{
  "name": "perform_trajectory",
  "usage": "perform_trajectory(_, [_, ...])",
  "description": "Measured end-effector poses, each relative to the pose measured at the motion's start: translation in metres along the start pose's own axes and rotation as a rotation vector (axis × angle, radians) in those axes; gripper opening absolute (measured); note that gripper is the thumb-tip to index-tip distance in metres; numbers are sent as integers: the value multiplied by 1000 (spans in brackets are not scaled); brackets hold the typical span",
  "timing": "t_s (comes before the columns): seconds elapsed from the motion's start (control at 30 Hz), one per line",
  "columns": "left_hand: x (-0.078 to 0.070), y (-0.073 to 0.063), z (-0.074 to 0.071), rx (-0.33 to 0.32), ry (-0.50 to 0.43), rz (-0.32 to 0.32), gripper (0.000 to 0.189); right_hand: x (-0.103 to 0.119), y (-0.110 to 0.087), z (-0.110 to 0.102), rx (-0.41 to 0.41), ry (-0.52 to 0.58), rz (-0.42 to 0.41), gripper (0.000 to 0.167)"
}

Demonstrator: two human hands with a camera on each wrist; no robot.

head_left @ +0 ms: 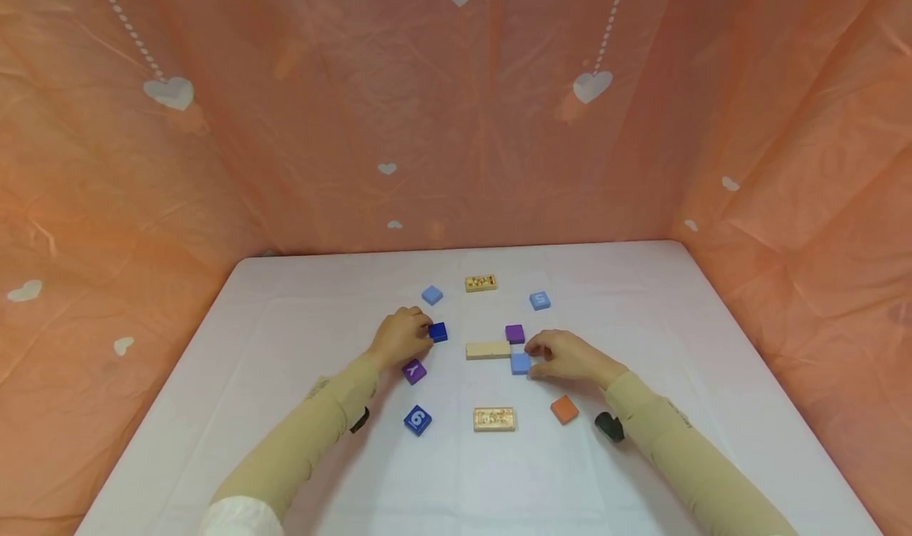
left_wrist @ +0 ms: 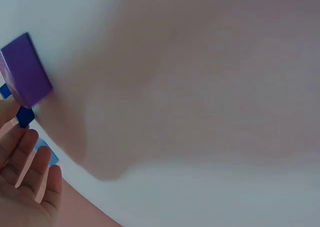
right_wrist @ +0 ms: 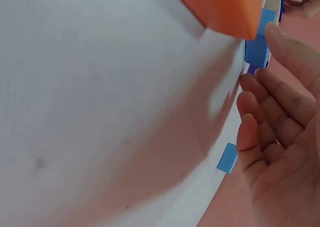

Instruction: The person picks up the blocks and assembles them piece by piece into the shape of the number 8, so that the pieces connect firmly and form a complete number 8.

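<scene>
My left hand [head_left: 402,338] pinches a dark blue square tile [head_left: 438,332] between thumb and fingertips; the wrist view shows the tile [left_wrist: 25,117] at those tips, partly hidden. Nearer the wrist lies a purple tile with a Y [head_left: 414,371]. Across the table, my right hand [head_left: 570,355] has its thumb and forefinger around the right side of a light blue tile [head_left: 520,364], the other fingers loosely bent. That tile borders the right end of a plain wooden domino-shaped block [head_left: 488,351]. A purple tile [head_left: 514,334] lies just beyond it.
Two printed wooden blocks lie on the white table, one at the back [head_left: 480,283] and one in front [head_left: 494,419]. Around them are light blue tiles [head_left: 431,295] [head_left: 540,301], a dark blue tile marked 6 [head_left: 417,420] and an orange tile [head_left: 564,409].
</scene>
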State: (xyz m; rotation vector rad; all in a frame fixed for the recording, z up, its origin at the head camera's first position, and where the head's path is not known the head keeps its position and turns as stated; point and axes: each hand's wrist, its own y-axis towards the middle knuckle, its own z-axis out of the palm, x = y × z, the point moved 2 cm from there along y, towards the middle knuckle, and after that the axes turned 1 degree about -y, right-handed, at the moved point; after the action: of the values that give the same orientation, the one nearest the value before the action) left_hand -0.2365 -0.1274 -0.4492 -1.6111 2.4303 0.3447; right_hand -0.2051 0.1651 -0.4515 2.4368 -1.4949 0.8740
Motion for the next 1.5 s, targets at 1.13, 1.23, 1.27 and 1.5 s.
perform_trajectory(1.13, [-21,12,14,53,-8,68,32,-4,0,2,-15,-14,-26,41])
perform_trajectory(1.23, [-21,12,14,61,-14,60,32,-4,0,2,-14,-15,-25,41])
perform_trajectory(1.27, [-21,11,14,65,-19,55,33,-4,0,2,-14,-11,-24,41])
perform_trajectory(1.5, [-22,10,14,83,-46,50,34,-3,-1,1,-16,-4,-26,41])
